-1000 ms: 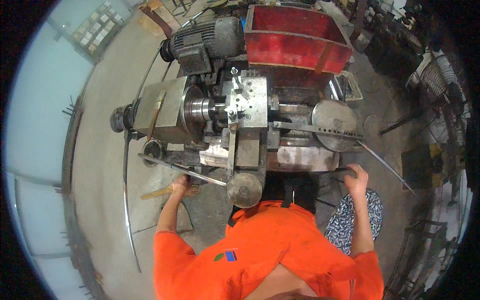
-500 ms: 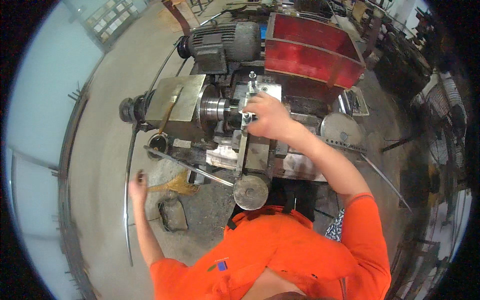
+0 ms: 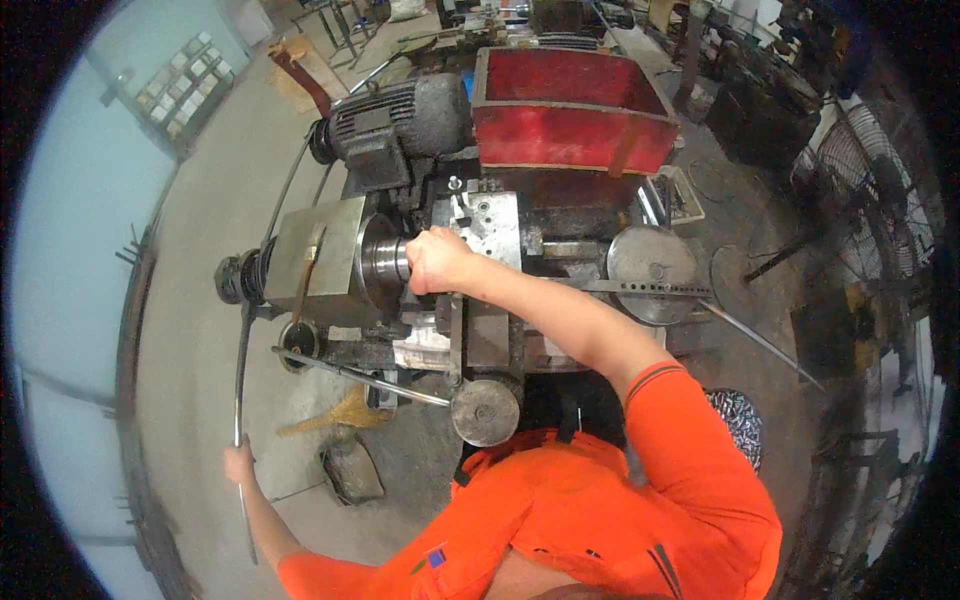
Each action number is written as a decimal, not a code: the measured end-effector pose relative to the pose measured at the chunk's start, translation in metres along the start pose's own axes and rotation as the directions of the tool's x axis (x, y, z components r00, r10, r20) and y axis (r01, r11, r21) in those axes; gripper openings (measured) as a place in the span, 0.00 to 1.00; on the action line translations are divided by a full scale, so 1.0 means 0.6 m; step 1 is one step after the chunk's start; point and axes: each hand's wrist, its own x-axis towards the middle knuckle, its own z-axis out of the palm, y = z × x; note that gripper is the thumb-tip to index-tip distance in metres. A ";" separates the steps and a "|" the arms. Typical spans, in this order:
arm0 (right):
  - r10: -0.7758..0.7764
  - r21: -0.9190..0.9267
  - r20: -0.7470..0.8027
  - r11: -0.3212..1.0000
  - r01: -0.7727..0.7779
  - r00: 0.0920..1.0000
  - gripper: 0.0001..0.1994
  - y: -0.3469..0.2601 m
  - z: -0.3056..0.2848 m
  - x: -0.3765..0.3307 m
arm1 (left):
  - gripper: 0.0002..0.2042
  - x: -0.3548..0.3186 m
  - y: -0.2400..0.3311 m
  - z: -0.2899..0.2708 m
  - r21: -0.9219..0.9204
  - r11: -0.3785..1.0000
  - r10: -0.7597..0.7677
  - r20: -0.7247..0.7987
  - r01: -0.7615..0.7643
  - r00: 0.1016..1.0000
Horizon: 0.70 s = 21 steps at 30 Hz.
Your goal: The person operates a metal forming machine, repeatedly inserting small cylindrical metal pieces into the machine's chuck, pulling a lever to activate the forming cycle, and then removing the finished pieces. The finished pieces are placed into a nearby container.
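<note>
- Machine point(image 3: 488, 335): layout matches half a second ago; the arms are what moved.
- Right hand point(image 3: 438, 262): was over the tool block point(image 3: 497, 228), now at the bright spindle nose point(image 3: 385, 262), between it and the block. Fingers curled; can't tell if they hold anything, the back of the hand hides it.
- Left hand point(image 3: 238, 465): was free near the broom point(image 3: 345, 410), now closed round the long lever point(image 3: 238, 415), low on its shiny part, left of the machine. Hands well apart.
- Around: red bin point(image 3: 570, 138) and motor point(image 3: 400, 120) stand behind, bin to the right. Headstock cover plate point(image 3: 338, 240) carries a brush point(image 3: 311, 262), lower end by the cup point(image 3: 298, 340).
- In the way: right forearm crosses over the slide; a bar point(image 3: 370, 380) slants across the front to a round disc point(image 3: 486, 412), right by the person's waist. Second disc point(image 3: 650, 262) sits right, with a perforated strap across it.
- Room: open floor point(image 3: 195, 340) left of the lever, out to the wall point(image 3: 75, 250). Broom and dustpan point(image 3: 352, 470) lie between lever and person. Right side is tighter, fan guard point(image 3: 880, 165) near the rim.
</note>
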 end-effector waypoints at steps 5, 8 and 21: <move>-0.021 -0.038 0.013 0.999 0.021 1.000 0.15 0.002 0.001 0.002 | 0.21 -0.053 0.020 0.017 0.038 0.999 0.018 -0.148 -0.012 0.989; -0.012 0.009 0.046 1.000 0.012 0.999 0.14 -0.002 -0.005 -0.004 | 0.20 -0.104 0.007 0.048 -0.115 0.992 0.040 -0.111 -0.053 0.993; -0.354 -0.093 -0.337 0.935 0.344 0.872 0.08 0.014 -0.044 -0.094 | 0.17 -0.242 0.136 -0.012 0.114 0.908 0.413 -0.101 -0.402 0.905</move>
